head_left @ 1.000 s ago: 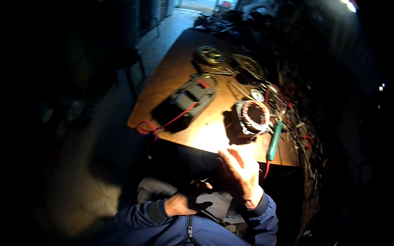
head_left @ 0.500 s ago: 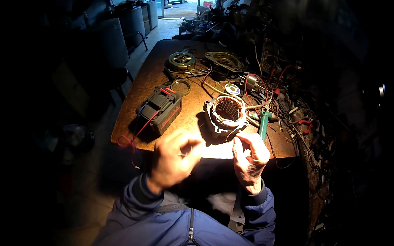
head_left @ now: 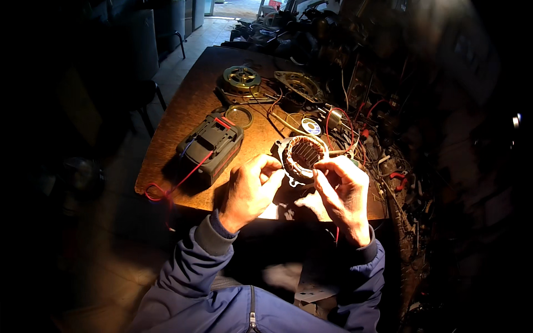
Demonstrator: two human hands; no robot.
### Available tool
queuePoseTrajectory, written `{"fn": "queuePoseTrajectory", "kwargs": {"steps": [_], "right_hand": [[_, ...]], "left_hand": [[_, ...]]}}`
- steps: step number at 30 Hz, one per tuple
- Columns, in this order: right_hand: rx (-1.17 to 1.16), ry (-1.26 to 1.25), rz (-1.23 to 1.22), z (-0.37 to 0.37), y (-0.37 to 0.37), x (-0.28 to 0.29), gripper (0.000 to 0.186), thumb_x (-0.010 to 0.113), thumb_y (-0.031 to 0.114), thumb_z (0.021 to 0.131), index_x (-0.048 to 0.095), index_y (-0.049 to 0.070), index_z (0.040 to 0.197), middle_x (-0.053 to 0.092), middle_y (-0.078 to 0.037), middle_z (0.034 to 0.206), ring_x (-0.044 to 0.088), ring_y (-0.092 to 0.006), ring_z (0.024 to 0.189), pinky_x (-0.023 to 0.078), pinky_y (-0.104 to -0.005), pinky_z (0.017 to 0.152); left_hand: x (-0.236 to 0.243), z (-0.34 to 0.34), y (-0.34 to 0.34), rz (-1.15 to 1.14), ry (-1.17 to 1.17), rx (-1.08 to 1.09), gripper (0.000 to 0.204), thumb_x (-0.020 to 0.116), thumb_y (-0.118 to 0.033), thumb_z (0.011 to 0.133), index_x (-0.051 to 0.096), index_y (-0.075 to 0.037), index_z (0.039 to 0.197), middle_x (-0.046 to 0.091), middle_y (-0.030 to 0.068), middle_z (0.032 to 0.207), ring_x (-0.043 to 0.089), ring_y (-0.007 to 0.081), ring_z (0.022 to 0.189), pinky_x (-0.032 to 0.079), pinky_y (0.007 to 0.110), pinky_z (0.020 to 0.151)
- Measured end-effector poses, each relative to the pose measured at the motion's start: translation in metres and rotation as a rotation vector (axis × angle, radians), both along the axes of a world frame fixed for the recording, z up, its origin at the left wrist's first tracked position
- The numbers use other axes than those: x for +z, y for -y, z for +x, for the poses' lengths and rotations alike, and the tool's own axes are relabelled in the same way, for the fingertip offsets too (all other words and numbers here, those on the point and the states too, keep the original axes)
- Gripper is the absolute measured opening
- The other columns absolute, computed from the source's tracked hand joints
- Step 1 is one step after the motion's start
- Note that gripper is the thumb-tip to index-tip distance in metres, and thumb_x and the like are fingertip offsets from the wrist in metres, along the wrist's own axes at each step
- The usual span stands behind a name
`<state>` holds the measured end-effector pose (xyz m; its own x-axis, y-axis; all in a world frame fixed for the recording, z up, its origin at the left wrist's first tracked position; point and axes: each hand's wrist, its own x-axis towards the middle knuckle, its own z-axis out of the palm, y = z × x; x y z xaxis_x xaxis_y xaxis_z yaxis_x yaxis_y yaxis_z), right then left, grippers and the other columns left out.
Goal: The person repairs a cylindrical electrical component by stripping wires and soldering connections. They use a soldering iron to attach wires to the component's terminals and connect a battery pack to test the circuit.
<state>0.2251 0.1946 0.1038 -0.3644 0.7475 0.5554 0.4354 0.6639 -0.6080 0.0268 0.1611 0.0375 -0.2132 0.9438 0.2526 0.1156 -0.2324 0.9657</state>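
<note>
A motor stator with copper windings round its open bore sits near the table's front edge, tilted toward me. My left hand is closed in a pinch at the stator's near left rim. Thumb and forefinger of my right hand are pressed together over the near right side of the windings. Whatever lies between the fingertips of either hand is too small to make out. A short red wire end hangs below my right hand. That hand covers most of a green-handled tool.
A black battery pack with red and blue wires stands left on the wooden table. Behind are a metal ring, brass-coloured motor covers and a solder spool. Tangled wires and tools crowd the right edge.
Both hands have moved forward to the stator, the left from in front of the table's edge, the right onto the near windings. The view has shifted slightly.
</note>
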Motion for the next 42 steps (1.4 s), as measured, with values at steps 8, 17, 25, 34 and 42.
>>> {"fn": "queuePoseTrajectory", "kwargs": {"steps": [8, 17, 25, 34, 42], "right_hand": [[0.050, 0.065, -0.294, 0.000, -0.024, 0.010, 0.009, 0.076, 0.004, 0.094, 0.074, -0.003, 0.099, 0.067, -0.005, 0.082, 0.062, -0.0086, 0.073, 0.051, -0.0263, 0.066], [0.073, 0.143, -0.365, -0.013, -0.026, 0.025, 0.012, 0.075, 0.008, 0.096, 0.075, -0.003, 0.099, 0.068, -0.003, 0.079, 0.062, -0.0072, 0.070, 0.050, -0.0243, 0.063], [0.095, 0.228, -0.414, -0.023, -0.033, 0.031, 0.018, 0.075, 0.015, 0.096, 0.076, -0.003, 0.097, 0.071, -0.005, 0.077, 0.062, -0.0085, 0.067, 0.049, -0.0252, 0.061], [0.106, 0.345, -0.366, -0.029, -0.035, 0.035, 0.016, 0.070, 0.011, 0.099, 0.071, -0.005, 0.096, 0.071, -0.010, 0.074, 0.064, -0.0136, 0.064, 0.051, -0.0301, 0.061], [0.122, 0.367, -0.354, -0.027, -0.035, 0.038, 0.016, 0.069, 0.010, 0.100, 0.069, -0.005, 0.097, 0.070, -0.011, 0.074, 0.066, -0.0157, 0.064, 0.051, -0.0315, 0.061]], "left_hand": [[-0.002, -0.003, 0.006, 0.001, 0.088, -0.005, 0.006, 0.072, -0.007, 0.100, 0.072, -0.001, 0.100, 0.068, 0.0075, 0.079, 0.063, 0.0153, 0.065, 0.048, 0.031, 0.058], [-0.009, -0.004, 0.002, 0.160, 0.003, 0.049, 0.007, 0.071, -0.006, 0.101, 0.072, 0.000, 0.098, 0.065, 0.0057, 0.078, 0.058, 0.0154, 0.067, 0.045, 0.031, 0.059], [-0.004, -0.006, 0.005, 0.140, -0.020, 0.049, 0.007, 0.071, -0.007, 0.102, 0.073, 0.000, 0.101, 0.062, -0.0006, 0.076, 0.051, 0.0044, 0.063, 0.041, 0.026, 0.055], [-0.004, -0.006, 0.004, 0.169, -0.043, 0.056, 0.007, 0.071, -0.007, 0.102, 0.072, 0.000, 0.100, 0.064, 0.0022, 0.077, 0.054, 0.0059, 0.064, 0.044, 0.027, 0.056], [-0.004, -0.006, 0.005, 0.152, -0.037, 0.053, 0.007, 0.070, -0.006, 0.102, 0.072, 0.000, 0.100, 0.065, 0.0030, 0.078, 0.056, 0.0065, 0.066, 0.045, 0.027, 0.058]]}}
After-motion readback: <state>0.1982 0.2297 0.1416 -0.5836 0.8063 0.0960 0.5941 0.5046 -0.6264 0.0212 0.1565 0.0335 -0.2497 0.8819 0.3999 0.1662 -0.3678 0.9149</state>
